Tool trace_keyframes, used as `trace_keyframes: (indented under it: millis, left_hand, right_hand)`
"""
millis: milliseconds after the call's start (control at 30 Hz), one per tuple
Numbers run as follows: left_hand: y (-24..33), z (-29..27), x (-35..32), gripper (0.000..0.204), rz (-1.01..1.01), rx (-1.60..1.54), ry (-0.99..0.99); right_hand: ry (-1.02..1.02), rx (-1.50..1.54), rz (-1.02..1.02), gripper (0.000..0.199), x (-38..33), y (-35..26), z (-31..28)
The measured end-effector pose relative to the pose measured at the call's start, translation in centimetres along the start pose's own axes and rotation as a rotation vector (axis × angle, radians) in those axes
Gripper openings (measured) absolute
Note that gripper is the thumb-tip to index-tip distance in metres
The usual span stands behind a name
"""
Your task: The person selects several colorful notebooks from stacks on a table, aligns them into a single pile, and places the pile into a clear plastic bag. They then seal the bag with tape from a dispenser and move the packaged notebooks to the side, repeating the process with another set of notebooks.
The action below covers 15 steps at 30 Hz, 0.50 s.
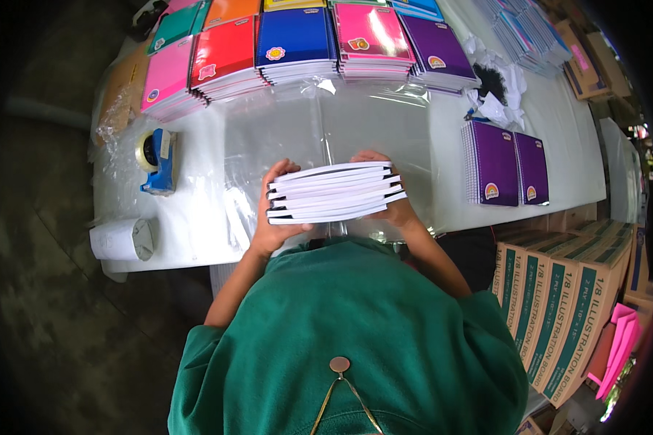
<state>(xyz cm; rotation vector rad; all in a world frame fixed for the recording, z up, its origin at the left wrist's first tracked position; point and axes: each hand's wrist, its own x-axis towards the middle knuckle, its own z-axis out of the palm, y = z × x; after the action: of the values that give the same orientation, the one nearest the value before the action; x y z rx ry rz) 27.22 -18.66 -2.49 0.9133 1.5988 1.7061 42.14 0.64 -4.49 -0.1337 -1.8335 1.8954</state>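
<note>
A stack of several notebooks [332, 192] stands between my hands over the table's near edge, white page edges facing up. My left hand [265, 217] is closed on the stack's left end, its thumb along the near side and its fingers at the far side. Around the right end wraps my right hand [400, 212], with fingers showing on the far side. The notebooks' covers are mostly hidden, and some edges sit unevenly at the right end. Under and beyond the stack lies a clear plastic sheet [268, 130] on the white table [189, 225].
Colored spiral notebook piles, including a blue one [297, 40], line the far side. A blue tape dispenser [163, 163] and a white roll [123, 239] are at left. Purple notebooks [495, 163] and crumpled paper [511, 94] lie right. Cardboard boxes [551, 304] stand below the table's right edge.
</note>
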Motion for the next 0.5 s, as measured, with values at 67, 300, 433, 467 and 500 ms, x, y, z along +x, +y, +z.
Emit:
trace_keyframes:
  millis: [67, 300, 433, 467, 500]
  left_hand:
    - [-0.2, 0.6, -0.6, 0.103, -0.102, -0.03, 0.048]
    - [1.3, 2.1, 0.2, 0.111, 0.055, -0.117, 0.011]
    - [-0.7, 4.5, 0.3, 0.097, 0.248, -0.084, 0.175]
    - [-1.2, 4.3, 0.2, 0.096, 0.289, -0.062, 0.137]
    - [-1.5, 3.9, 0.3, 0.095, 0.329, -0.039, 0.094]
  right_hand:
    - [0.104, -0.077, -0.006, 0.107, -0.1, -0.4, 0.5]
    - [0.256, 0.055, -0.076, 0.123, 0.3, -3.6, 0.3]
    - [0.198, -0.064, -0.039, 0.119, -0.6, -2.8, 0.0]
    - [0.186, -0.065, -0.044, 0.119, -0.8, -2.9, 0.1]
    - [0.178, -0.066, -0.05, 0.118, -1.0, -3.0, 0.2]
